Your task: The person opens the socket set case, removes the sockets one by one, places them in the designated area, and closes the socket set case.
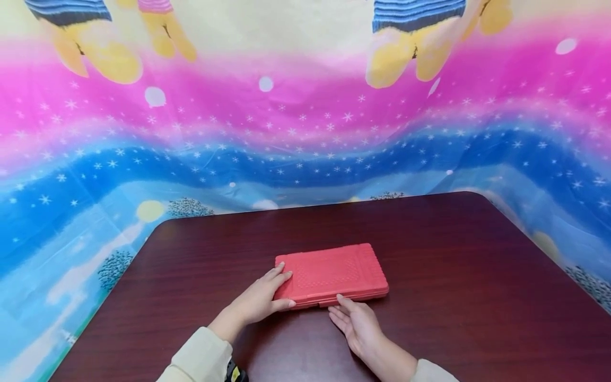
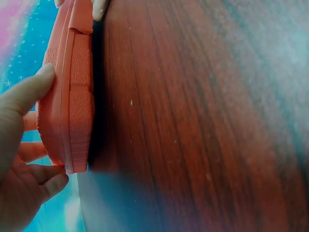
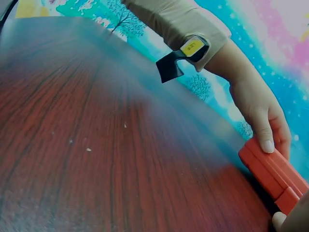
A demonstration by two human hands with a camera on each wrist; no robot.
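A flat red plastic case [image 1: 329, 273] with a textured lid lies closed on the table, slightly askew. My left hand [image 1: 255, 297] grips its left end, the thumb at the near edge and the fingers spread over the lid and the far end. At the middle of the near side is a latch [image 2: 82, 18]. My right hand [image 1: 360, 323] pinches the case there, thumb at the top edge and fingers lower down. The right wrist view catches the left end of the case [image 3: 270, 166] and only a bit of the right hand. What the case contains is hidden.
The dark red-brown wooden table [image 1: 453, 254] has rounded far corners. A colourful printed cloth [image 1: 305, 106] hangs behind it and along both sides. A black strap device with a yellow label [image 3: 193, 47] sits on the left wrist.
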